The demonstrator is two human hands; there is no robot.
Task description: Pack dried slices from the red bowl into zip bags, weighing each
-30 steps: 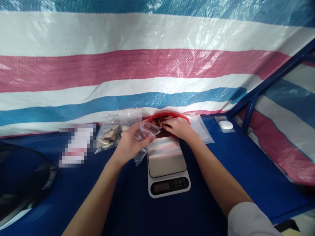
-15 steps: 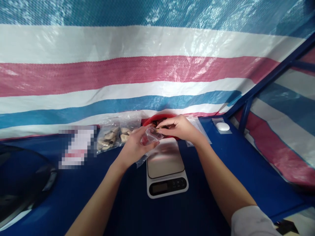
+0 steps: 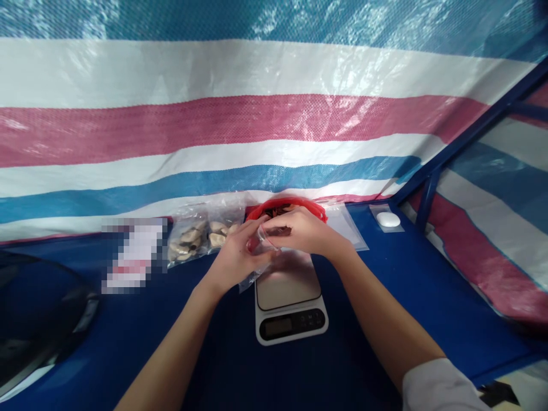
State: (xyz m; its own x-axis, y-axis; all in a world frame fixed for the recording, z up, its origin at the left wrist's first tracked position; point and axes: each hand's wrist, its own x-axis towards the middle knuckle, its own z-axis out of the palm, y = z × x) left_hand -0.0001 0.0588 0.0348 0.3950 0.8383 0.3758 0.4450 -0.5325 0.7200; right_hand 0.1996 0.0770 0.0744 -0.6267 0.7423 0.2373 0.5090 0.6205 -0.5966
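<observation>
In the head view, your left hand (image 3: 237, 256) pinches a small, clear plastic bag (image 3: 248, 281) between the thumb and fingers, its mouth turned toward your other hand and its lower end hanging by the left edge of the scale. Your right hand (image 3: 307, 231) is curled at that mouth, fingers bent and only a small gap showing between thumb and fingers. Dark brown shows in this gap, but you cannot tell from here whether the fingertips grip a piece or how firmly.

Just behind your hands sits a red, open-topped container (image 3: 317, 208) with dark brown, dried-looking pieces (image 3: 277, 211) inside. Below your hands stands a white kitchen scale with a reflective metal plate (image 3: 289, 285) and a black control strip.

To your left lie two clear bags of pale, chunky pieces (image 3: 187, 242) side by side, then a blurred-out white and red sheet (image 3: 135, 251). To the container's right are flat, clear plastic sleeves (image 3: 354, 235); farther right, a smooth white oval object (image 3: 388, 220) rests on a small clear bag. All this is on a blue table (image 3: 411, 285), before a striped red, white and blue tarpaulin (image 3: 240, 117).
</observation>
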